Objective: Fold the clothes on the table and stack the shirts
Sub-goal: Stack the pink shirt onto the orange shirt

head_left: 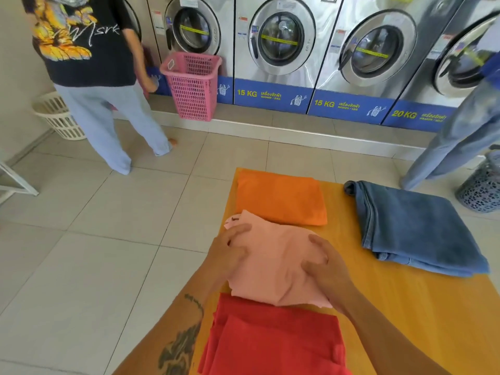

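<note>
A folded pink shirt (273,261) lies in the middle of the yellow table (405,307). My left hand (230,253) rests on its left edge with fingers spread. On the shirt's right side my right hand (324,269) presses down with fingers curled into the cloth. A folded orange shirt (281,196) lies just beyond the pink one. Nearest me lies a folded red shirt (273,339), its far edge under the pink shirt. Folded blue jeans (414,226) lie at the right of the table.
A pink laundry basket (192,85) and a white basket (56,115) stand on the tiled floor by a row of washing machines (281,41). One person stands at the far left, another at the far right beside a dark patterned bin (484,185).
</note>
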Available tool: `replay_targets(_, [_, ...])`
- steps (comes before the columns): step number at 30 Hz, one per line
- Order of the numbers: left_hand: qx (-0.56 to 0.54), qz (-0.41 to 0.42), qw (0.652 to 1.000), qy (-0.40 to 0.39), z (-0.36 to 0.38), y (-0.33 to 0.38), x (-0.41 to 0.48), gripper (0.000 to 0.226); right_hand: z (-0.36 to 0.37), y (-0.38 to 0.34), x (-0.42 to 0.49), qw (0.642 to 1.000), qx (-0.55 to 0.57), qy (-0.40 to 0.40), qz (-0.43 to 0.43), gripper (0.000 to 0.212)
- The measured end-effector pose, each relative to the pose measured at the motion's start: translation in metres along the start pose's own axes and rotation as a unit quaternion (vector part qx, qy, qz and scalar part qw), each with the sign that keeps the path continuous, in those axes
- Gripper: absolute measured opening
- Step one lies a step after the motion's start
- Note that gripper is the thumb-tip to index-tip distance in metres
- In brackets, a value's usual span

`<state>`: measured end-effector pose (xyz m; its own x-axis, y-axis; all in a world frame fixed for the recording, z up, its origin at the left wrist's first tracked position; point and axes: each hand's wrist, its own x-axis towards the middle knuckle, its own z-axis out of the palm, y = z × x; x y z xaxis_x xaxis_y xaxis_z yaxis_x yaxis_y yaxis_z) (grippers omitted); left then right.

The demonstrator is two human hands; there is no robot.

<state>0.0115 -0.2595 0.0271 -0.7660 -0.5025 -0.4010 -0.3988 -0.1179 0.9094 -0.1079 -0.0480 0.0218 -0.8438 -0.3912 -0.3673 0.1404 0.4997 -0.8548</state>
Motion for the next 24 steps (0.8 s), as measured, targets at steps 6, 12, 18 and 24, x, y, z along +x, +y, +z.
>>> replay_targets(6, [-0.056,0.064,0.996,0.005,-0.017,0.022,0.012,0.05,-0.019,-0.024,0.013,0.998,0.006,0.002,-0.061,0.06])
replay_targets(12, [-0.023,0.132,0.988,0.074,-0.012,0.078,0.082,0.051,-0.024,-0.087,0.087,0.992,-0.04,0.037,-0.111,0.059])
replay_targets(18, [0.144,0.127,0.979,0.072,0.007,0.083,0.151,0.061,-0.025,-0.104,0.153,0.983,-0.172,0.053,-0.041,0.011])
replay_targets(24, [0.264,0.112,0.957,0.043,0.014,0.027,0.166,0.047,-0.01,-0.059,0.148,0.946,-0.321,-0.047,-0.028,0.048])
